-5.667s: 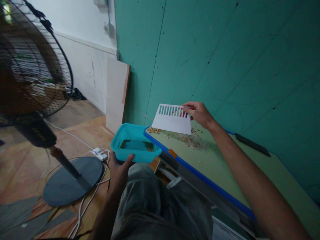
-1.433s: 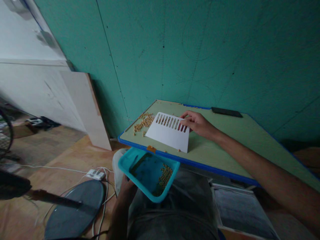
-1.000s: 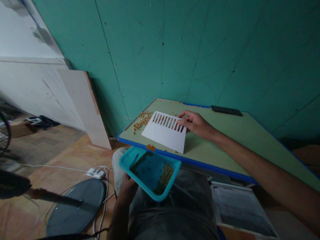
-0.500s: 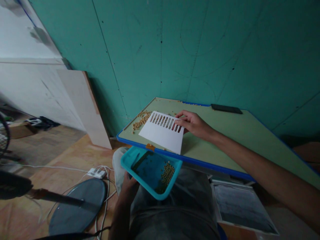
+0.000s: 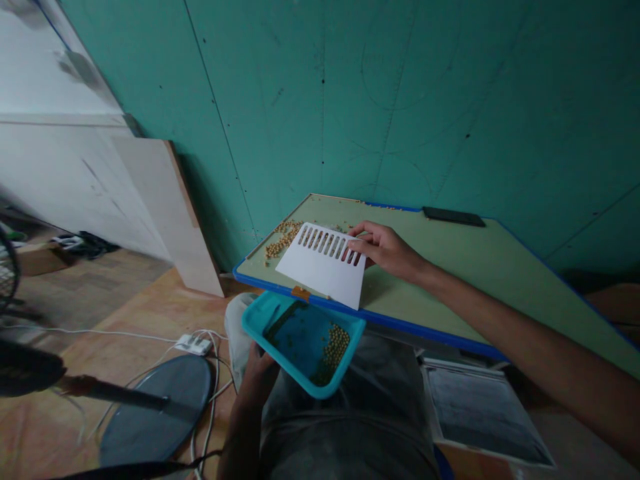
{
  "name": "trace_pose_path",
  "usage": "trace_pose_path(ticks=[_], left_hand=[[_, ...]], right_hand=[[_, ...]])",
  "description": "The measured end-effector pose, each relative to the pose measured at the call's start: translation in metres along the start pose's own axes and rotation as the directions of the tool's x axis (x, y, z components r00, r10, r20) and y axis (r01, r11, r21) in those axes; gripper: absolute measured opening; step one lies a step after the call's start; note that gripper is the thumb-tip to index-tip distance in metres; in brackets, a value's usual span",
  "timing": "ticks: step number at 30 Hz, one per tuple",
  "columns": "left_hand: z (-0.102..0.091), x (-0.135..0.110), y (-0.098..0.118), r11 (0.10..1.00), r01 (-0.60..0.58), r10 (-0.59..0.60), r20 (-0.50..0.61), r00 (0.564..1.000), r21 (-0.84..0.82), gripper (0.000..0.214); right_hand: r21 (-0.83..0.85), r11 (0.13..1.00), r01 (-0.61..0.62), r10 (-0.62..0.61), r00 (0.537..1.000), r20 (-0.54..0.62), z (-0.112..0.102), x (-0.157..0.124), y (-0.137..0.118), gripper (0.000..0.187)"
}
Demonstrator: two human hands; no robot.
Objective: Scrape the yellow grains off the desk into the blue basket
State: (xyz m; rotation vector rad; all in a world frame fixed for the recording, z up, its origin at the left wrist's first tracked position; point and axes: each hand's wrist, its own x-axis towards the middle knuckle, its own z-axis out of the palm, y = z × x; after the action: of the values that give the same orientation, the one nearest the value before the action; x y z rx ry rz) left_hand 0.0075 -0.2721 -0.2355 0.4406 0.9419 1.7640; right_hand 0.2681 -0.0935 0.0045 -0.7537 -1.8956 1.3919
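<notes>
My right hand (image 5: pixel 381 250) grips the upper right corner of a white slotted card (image 5: pixel 323 277), its row of long slots along the far side. The card slants over the near left part of the green tabletop (image 5: pixel 430 273). Round tan beans (image 5: pixel 285 241) lie in a loose pile just left of the card, and some show through its slots. Below the table edge, my left hand (image 5: pixel 261 367) holds a turquoise plastic basket (image 5: pixel 300 343) by its left side, tilted above my lap. More beans (image 5: pixel 336 347) are gathered at the basket's right end.
A dark phone-like slab (image 5: pixel 454 217) lies at the table's far edge. The green wall (image 5: pixel 320 100) rises behind it. On the left are a round fan base (image 5: pixel 157 407), a power strip (image 5: pixel 194 345) with white cables, and a leaning board (image 5: pixel 170 213).
The slotted card and my right hand have shifted very slightly to the left. My left hand and the basket stay almost where they were.
</notes>
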Motion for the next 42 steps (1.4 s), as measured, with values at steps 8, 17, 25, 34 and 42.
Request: trace_pose_path(ticks=[8,17,25,34,42], left_hand=[[0.000,0.003,-0.003,0.997,-0.067,0.067,-0.005,0.998,0.035,0.098],[0.017,-0.009,0.012,0.997,-0.068,0.066,0.041,0.997,0.038,0.086],[0.003,-0.015,0.038,0.985,-0.170,0.171,-0.013,0.985,0.022,0.081],[-0.019,-0.017,0.054,0.969,-0.238,0.243,-0.084,0.966,0.061,0.076],[-0.018,-0.018,0.057,0.964,-0.258,0.262,-0.071,0.963,0.060,0.067]], right_hand=[[0.008,1.000,-0.025,0.025,1.000,0.006,0.010,-0.004,-0.001,0.027],[0.040,0.998,0.056,-0.049,0.983,-0.176,0.004,-0.004,-0.004,0.040],[-0.075,0.990,0.120,-0.137,0.939,-0.315,0.003,0.018,0.004,0.042],[-0.198,0.957,0.210,-0.276,0.871,-0.407,0.026,0.087,0.001,0.029],[-0.305,0.936,0.177,-0.295,0.866,-0.403,0.021,0.083,0.024,0.029]])
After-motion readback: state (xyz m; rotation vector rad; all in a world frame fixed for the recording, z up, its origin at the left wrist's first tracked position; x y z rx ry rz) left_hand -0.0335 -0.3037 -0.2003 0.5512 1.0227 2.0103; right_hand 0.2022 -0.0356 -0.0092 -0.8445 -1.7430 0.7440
